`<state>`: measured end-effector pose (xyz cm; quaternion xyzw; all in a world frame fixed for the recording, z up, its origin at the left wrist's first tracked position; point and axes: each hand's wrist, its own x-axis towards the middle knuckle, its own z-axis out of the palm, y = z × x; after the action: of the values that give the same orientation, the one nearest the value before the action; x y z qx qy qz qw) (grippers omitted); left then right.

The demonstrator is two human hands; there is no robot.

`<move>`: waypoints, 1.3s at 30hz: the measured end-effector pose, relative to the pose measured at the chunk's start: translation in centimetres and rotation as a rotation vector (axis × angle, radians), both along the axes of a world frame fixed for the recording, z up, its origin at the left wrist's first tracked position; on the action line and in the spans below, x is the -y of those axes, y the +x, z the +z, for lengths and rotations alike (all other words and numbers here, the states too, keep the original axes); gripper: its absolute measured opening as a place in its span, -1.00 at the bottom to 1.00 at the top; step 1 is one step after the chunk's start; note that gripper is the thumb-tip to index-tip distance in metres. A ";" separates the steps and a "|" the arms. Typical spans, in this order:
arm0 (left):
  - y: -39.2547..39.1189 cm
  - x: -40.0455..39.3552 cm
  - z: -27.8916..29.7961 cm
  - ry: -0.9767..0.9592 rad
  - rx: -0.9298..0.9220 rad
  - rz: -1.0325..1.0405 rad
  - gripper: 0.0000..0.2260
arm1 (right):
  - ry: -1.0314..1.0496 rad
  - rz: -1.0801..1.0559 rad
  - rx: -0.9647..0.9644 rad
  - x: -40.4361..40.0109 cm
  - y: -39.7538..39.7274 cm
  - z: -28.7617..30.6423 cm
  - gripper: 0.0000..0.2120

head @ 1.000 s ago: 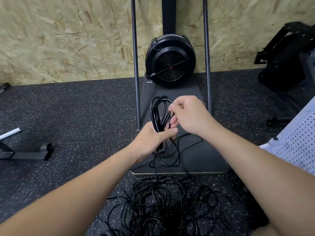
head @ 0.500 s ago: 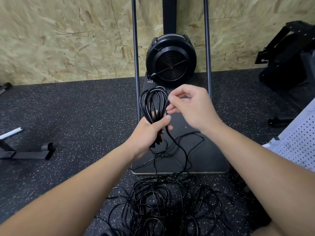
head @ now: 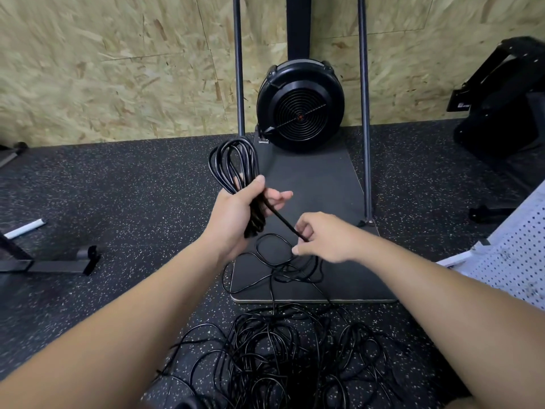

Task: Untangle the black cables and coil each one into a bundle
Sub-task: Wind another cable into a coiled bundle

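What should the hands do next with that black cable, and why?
Probably the right hand should swing its pinched strand up and lay one more loop into the coiled bundle the left hand grips. That cable stretches between both hands, and more of it trails loose on the mat toward the tangled pile.

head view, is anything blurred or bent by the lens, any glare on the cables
Head view: the chipboard wall smears with motion blur at left; the wide lens bows the two dark metal poles and stretches the forearms; soft even light, faint sheen on the coiled black cable bundle in the left hand; the right hand pinches a sharp strand.
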<state>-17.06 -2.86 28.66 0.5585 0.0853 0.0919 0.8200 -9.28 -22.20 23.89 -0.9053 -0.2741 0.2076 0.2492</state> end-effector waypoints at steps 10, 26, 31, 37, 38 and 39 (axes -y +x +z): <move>0.9 -3.2 -1.4 0.365 -0.266 0.184 -0.76 | 0.466 0.146 -0.107 -0.7 -2.4 5.1 -0.91; -0.7 2.0 -3.2 0.255 -0.332 -0.416 -0.81 | 0.870 -0.372 -0.481 0.3 0.1 6.6 -0.70; -0.1 1.4 -3.0 0.118 -0.290 -0.278 -0.80 | 0.445 -0.270 0.007 1.5 0.6 5.1 -0.75; 0.3 0.1 -1.8 0.068 -0.189 -0.238 -0.82 | 0.292 -0.086 0.025 1.6 0.5 3.2 -0.90; 0.3 -0.2 -1.7 0.076 -0.180 -0.220 -0.81 | 0.287 -0.082 0.032 1.5 0.5 3.5 -0.86; 0.3 -0.4 -1.7 0.091 -0.170 -0.201 -0.80 | 0.282 -0.081 0.034 1.4 0.3 3.9 -0.81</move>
<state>-16.74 -2.42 26.99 0.6066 0.0937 -0.0347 0.7887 -8.96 -23.61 27.81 -0.8751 -0.2678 0.1415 0.3773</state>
